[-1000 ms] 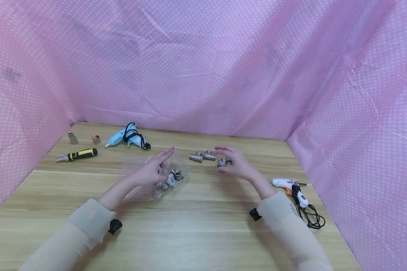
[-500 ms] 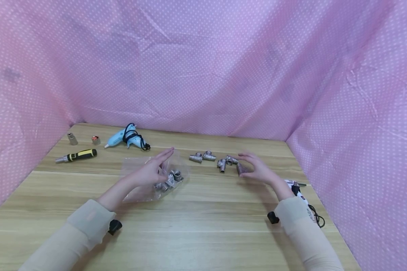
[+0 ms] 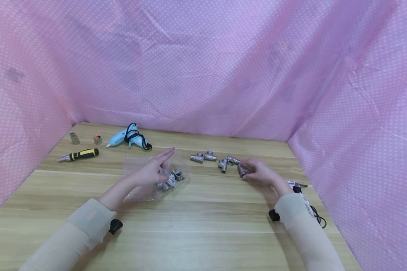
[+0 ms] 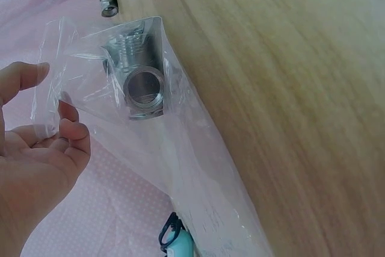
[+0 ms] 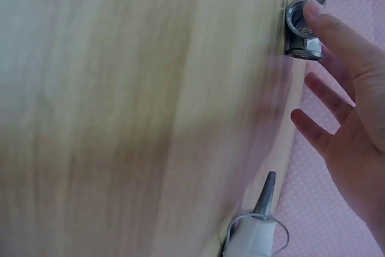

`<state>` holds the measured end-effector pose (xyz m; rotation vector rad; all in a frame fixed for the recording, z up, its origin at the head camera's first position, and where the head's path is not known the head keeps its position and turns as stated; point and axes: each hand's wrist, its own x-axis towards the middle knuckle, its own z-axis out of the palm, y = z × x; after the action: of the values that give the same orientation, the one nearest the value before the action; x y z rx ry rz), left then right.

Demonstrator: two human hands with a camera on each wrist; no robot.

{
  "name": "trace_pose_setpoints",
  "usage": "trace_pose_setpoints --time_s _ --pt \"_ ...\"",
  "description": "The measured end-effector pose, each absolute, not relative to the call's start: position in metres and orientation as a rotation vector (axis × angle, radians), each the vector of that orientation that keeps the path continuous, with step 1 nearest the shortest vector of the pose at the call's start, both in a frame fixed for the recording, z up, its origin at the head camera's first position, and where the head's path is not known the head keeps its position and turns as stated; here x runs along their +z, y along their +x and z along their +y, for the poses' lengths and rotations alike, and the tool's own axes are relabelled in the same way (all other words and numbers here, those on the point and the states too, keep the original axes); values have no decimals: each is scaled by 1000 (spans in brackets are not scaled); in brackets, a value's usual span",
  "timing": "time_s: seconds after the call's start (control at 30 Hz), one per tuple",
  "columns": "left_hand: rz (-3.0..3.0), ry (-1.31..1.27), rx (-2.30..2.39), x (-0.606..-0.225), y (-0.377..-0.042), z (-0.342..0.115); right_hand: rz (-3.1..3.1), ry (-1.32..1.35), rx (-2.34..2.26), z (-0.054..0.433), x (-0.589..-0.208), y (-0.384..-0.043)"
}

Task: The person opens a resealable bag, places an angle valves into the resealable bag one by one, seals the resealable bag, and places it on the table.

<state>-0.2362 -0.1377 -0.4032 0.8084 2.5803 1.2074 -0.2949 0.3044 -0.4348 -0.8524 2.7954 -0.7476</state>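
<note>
My left hand [image 3: 149, 173] holds the mouth of a clear plastic bag [image 3: 132, 162] on the table, its fingers spread against the film. Several shiny threaded metal fittings [image 4: 144, 85] lie inside the bag. Farther right, my right hand [image 3: 259, 172] pinches a metal tee fitting [image 3: 242, 171] at table level. In the right wrist view the thumb lies at the rim of that tee's open end [image 5: 296, 19], and the index finger goes behind it. Several more tee fittings lie left of this hand, among them one tee [image 3: 222, 165] near the held one.
At back left are a blue glue gun [image 3: 125, 136] with its cord wound round it, a yellow-and-black screwdriver [image 3: 79, 154] and two small metal parts, one upright [image 3: 74, 138]. A white glue gun [image 5: 252, 236] with a black cord lies by my right forearm. Pink dotted cloth [image 3: 203, 75] walls the table.
My right hand has left the tee fittings at the middle, moved right, and closed its fingers on the rightmost tee. My left hand and the bag have stayed put.
</note>
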Motion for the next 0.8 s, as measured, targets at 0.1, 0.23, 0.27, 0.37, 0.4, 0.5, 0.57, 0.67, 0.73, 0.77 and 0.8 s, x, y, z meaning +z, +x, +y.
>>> trace_pose_setpoints --time_s 0.1,0.23,0.27,0.37,0.4,0.5,0.57,0.67,0.73,0.77,0.8 --pt "2580 805 1204 -402 -236 -137 2772 -822 -791 306 -437 -297" --pt "2573 807 1211 -402 -236 -136 2748 -800 -831 307 -440 -299" --pt "2571 806 1213 -402 -236 -136 2740 -798 -841 306 -440 -300" --pt "2568 806 1214 -402 -236 -136 2733 -802 -842 306 -440 -300" --pt "2570 805 1211 -402 -236 -136 2732 -804 -841 305 -439 -300" --pt "2577 809 1199 -402 -237 -136 2726 -779 -840 302 -435 -298" --pt "2582 812 1191 -403 -238 -136 2728 -756 -837 299 -431 -297" --pt "2586 814 1185 -404 -239 -136 2742 -744 -817 295 -426 -295" --pt "2589 810 1180 -404 -239 -136 2759 -770 -801 291 -421 -293" --pt "2590 808 1179 -404 -239 -136 2764 -789 -797 289 -419 -293" --pt "2592 805 1178 -404 -239 -136 2768 -811 -798 287 -416 -291"
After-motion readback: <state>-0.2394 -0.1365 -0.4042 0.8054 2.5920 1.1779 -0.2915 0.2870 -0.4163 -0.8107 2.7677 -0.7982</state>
